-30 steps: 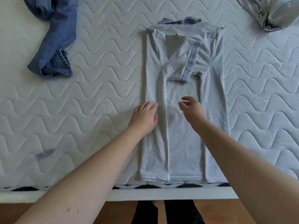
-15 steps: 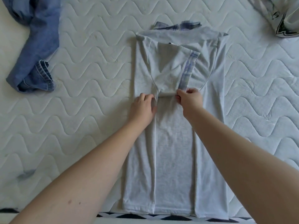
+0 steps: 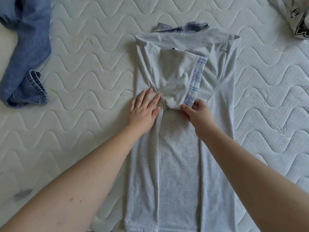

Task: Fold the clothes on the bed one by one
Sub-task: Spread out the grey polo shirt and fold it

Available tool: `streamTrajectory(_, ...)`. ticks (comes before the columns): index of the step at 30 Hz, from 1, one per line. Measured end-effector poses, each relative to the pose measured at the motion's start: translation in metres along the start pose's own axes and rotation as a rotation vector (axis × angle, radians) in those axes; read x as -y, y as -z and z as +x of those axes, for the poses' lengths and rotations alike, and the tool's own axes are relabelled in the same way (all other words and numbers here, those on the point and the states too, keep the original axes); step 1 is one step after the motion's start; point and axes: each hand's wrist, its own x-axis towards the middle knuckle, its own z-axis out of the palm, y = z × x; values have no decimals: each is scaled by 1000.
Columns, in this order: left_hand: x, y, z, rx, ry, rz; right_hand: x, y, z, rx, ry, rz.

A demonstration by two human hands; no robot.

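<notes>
1. The right hand (image 3: 198, 113) pinches the near corner of the folded-in sleeve (image 3: 175, 81), thumb and curled fingers closed on the cloth just where the plaid cuff band (image 3: 196, 81) ends.
2. The left hand (image 3: 144, 108) lies flat with its fingers straight and spread, pressing on the left folded panel of the grey shirt (image 3: 178, 156); it grips nothing, and its fingertips touch the left edge of the sleeve.
3. The grey shirt lies in the middle of the bed, lengthwise from far to near, with both long sides folded in so that two seams run down its length. The sleeve lies on top of its far half, with the plaid band slanting along its right edge.
4. A plaid collar (image 3: 182, 27) shows past the far edge of the shirt.
5. Both forearms reach in from the near side and hide parts of the shirt's near half along its left and right panels.
6. The quilted white mattress (image 3: 93, 52) with a wave pattern lies under everything.
7. A crumpled pair of blue jeans (image 3: 25, 64) lies at the far left, well apart from the shirt, one hem turned toward the near side.
8. A white garment with black print (image 3: 297, 17) lies at the far right corner, cut off by the frame.
</notes>
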Motion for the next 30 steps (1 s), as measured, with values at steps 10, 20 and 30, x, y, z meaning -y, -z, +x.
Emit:
streamTrajectory(10, 25, 12, 47, 13, -28, 47, -32, -61, -41, 131, 23, -591)
streamTrajectory(20, 37, 26, 64, 69, -39, 72, -25, -41, -38, 117, 98, -761)
streamTrajectory(30, 46, 36, 80, 120, -50, 108, -64, -55, -72, 637, -256, -828)
